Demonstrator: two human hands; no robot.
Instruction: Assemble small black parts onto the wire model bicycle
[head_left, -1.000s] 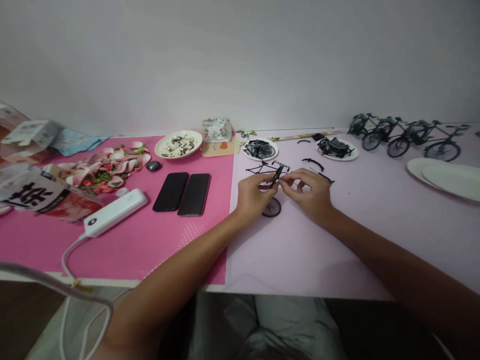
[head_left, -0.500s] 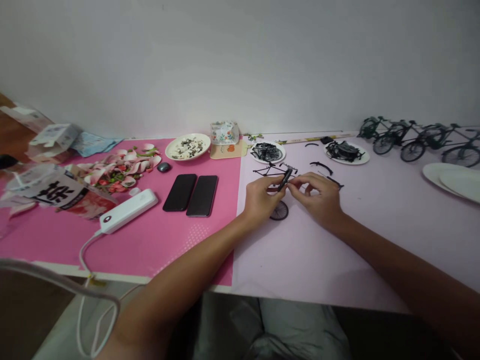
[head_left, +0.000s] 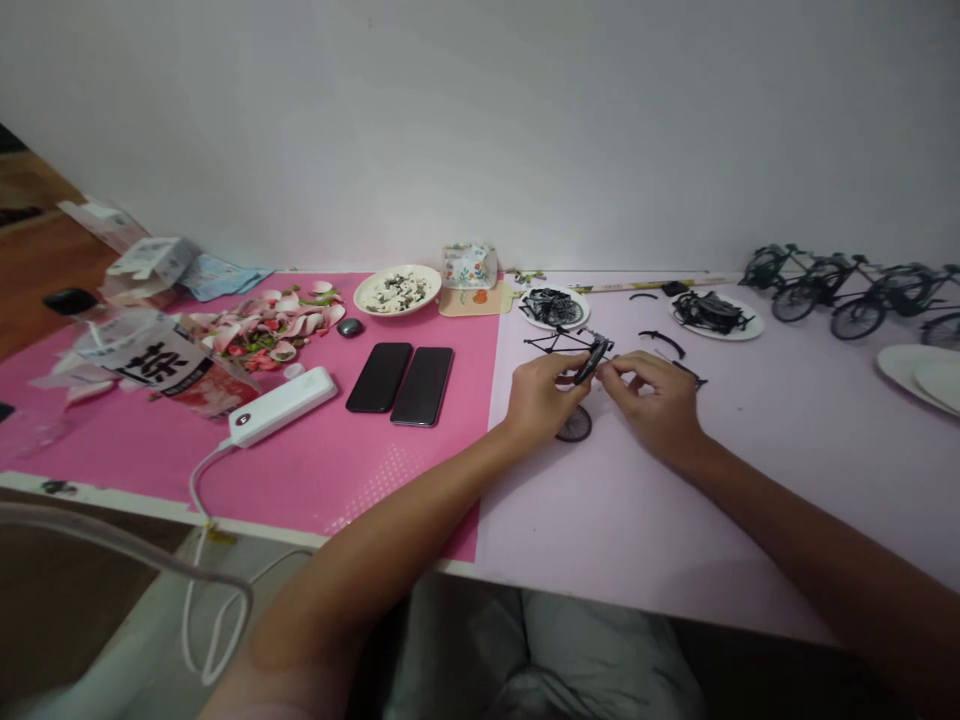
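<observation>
My left hand point(head_left: 544, 400) is closed, thumb and fingers pinching a dark, slim model bicycle part point(head_left: 592, 362). Close against it, my right hand point(head_left: 656, 395) is also closed with its fingertips together; whatever it grips is too small to make out. Just behind the fingers shows a black model bicycle frame point(head_left: 551, 342); whether it joins the held part I cannot tell. Partly covered by my left hand, a small spoked wheel point(head_left: 576, 424) is below. Loose black curved pieces point(head_left: 663, 342) lie beyond my right hand.
Plates of wheels point(head_left: 583, 318) and black parts point(head_left: 757, 328) stand toward the wall. Several model bicycles point(head_left: 859, 318) are at right, above stacked white plates point(head_left: 896, 375). To the left lie two phones point(head_left: 424, 385), a white power bank point(head_left: 285, 405) with a cable, and pink petal-like pieces point(head_left: 322, 318).
My view has turned a little left, so everything appears farther right. Both hands stay together at the dark part, with almost the same grip.
</observation>
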